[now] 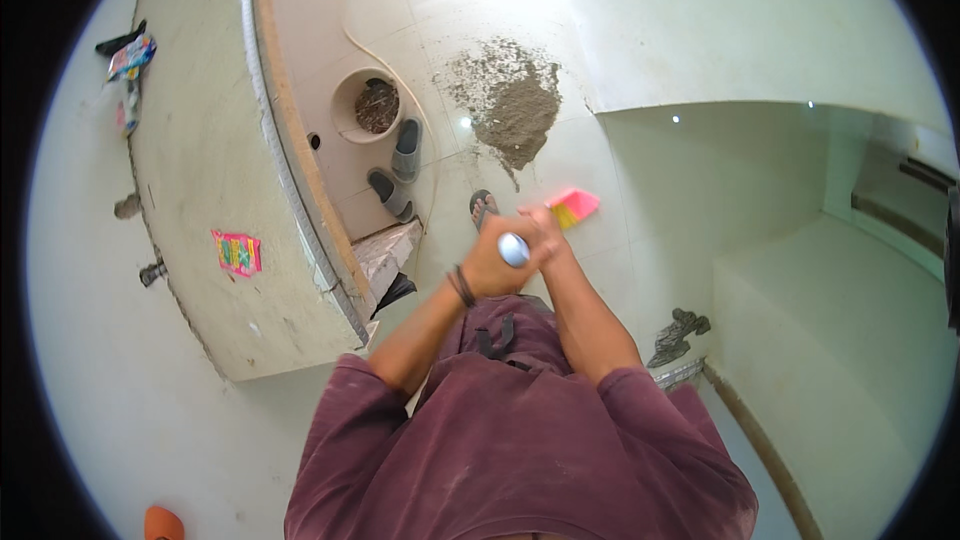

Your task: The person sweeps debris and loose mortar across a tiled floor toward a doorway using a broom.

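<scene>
Both of my hands are on a broom, whose pale handle end [514, 249] points up towards me. My left hand [489, 261], with dark bands at the wrist, is wrapped around the handle near this end. Close beside and beyond it, my right hand [551, 234] grips the handle lower down, slightly blurred. The pink and yellow broom head [574, 207] is near the tiled floor, just past my right hand. Ahead of it lies a heap of grey-brown sand or dirt [519, 120], with loose grains scattered around its far and left sides.
Left of the heap stands a bucket [345, 111] with debris inside, beside a pair of grey slides [406, 154]. A pale hose [382, 60] runs past them. A raised slab [202, 165] bears a pink packet [238, 253]. Crumpled dark plastic [677, 337] lies at right.
</scene>
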`<action>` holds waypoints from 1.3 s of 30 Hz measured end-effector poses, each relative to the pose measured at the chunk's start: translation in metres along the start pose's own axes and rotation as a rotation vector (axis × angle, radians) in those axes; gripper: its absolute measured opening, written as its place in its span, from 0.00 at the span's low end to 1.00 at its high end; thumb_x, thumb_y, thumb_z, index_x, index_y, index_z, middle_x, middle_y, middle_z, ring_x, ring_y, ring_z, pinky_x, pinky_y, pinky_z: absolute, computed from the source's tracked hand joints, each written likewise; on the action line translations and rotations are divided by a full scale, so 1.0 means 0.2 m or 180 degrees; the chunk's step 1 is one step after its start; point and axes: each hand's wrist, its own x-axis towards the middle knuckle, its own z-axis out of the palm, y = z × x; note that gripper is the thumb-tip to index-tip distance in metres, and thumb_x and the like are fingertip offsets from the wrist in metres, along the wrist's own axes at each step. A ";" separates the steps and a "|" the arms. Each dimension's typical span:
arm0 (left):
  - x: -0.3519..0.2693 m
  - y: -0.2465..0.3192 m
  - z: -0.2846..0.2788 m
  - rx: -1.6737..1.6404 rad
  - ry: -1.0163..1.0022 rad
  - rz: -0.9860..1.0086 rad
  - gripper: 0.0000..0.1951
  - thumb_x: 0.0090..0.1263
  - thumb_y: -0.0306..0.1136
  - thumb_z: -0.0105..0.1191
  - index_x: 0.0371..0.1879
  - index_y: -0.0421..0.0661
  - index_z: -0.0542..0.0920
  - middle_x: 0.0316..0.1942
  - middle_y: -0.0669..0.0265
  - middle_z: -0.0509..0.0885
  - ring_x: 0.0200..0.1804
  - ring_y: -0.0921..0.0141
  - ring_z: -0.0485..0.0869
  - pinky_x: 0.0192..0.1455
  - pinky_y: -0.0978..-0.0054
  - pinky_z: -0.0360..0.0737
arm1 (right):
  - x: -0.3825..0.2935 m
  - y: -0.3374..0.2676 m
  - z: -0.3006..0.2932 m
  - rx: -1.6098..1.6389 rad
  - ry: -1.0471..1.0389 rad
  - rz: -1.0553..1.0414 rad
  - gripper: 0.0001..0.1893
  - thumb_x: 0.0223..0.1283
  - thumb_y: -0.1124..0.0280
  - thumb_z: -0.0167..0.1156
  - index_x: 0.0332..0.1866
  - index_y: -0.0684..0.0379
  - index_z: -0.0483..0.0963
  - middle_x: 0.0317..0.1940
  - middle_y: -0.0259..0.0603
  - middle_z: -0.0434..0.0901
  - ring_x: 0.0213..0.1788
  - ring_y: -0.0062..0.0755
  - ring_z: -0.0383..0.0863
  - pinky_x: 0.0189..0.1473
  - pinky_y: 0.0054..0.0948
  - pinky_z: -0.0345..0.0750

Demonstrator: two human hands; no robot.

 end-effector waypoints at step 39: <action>-0.87 -0.27 -0.64 0.3652 0.3939 -0.3895 0.39 0.72 0.52 0.55 0.76 0.41 0.62 0.75 0.43 0.65 0.77 0.48 0.63 0.76 0.53 0.64 | -1.58 -1.52 0.07 -0.6629 -0.0799 0.0455 0.15 0.67 0.66 0.60 0.54 0.64 0.74 0.32 0.45 0.79 0.31 0.39 0.81 0.37 0.39 0.78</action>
